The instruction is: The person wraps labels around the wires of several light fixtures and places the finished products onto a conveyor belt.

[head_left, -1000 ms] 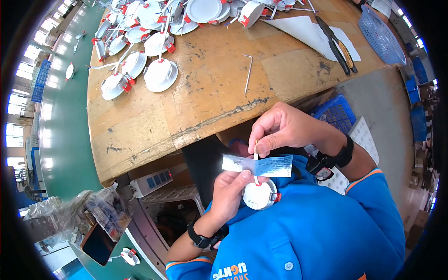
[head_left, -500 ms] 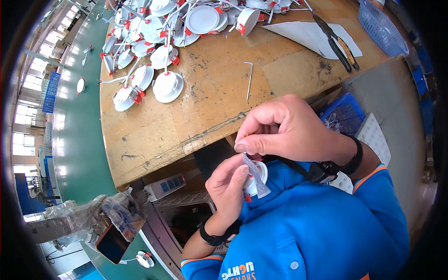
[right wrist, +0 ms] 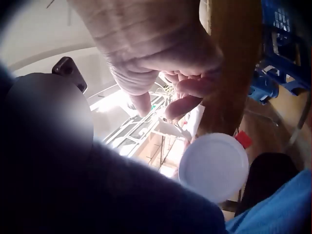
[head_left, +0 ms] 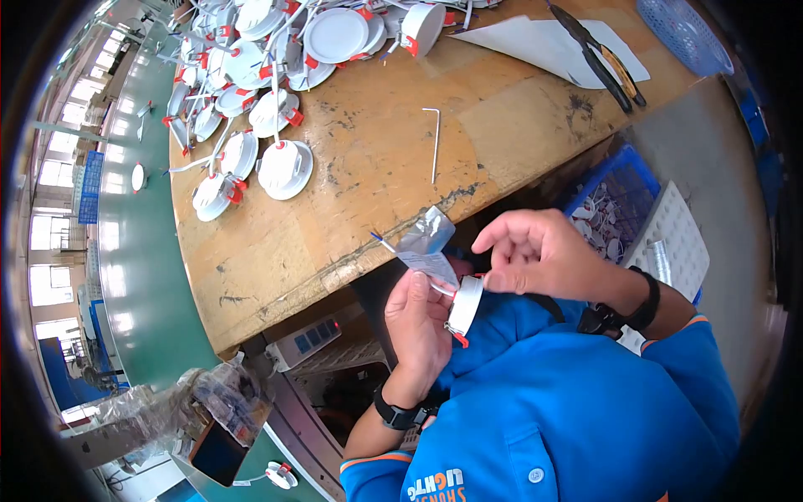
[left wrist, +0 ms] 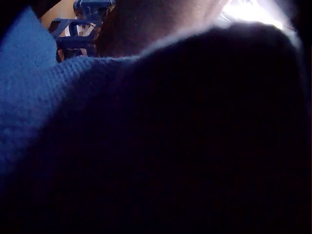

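Two bare hands worked close together in front of the blue shirt [head_left: 569, 402], just off the edge of the wooden table [head_left: 335, 176]. Thumb and fingers of the left hand [head_left: 418, 322] were closed in a pinch on the cable [head_left: 383, 240] and a silvery printed strip [head_left: 427, 243], which lay against each other there. Just beside those fingers, the round white lamp [head_left: 465, 306] stood tilted on its side, red clips at its rim, over the person's lap. The right hand [head_left: 544, 259] was loosely curled, with a gap between thumb and forefinger and nothing gripped that I could see; its thumb came right up near the lamp, though I couldn't tell whether it touched.

On the tabletop lay a thin hex key [head_left: 436, 146], well apart from a heap of similar lamps [head_left: 251, 63]. Farther along, dark-handled cutters [head_left: 598, 63] rested partly on a sheet of white paper [head_left: 544, 54], near a pale blue basket [head_left: 686, 35]. Down beyond the table's edge sat a blue crate [head_left: 642, 180] holding small white parts.
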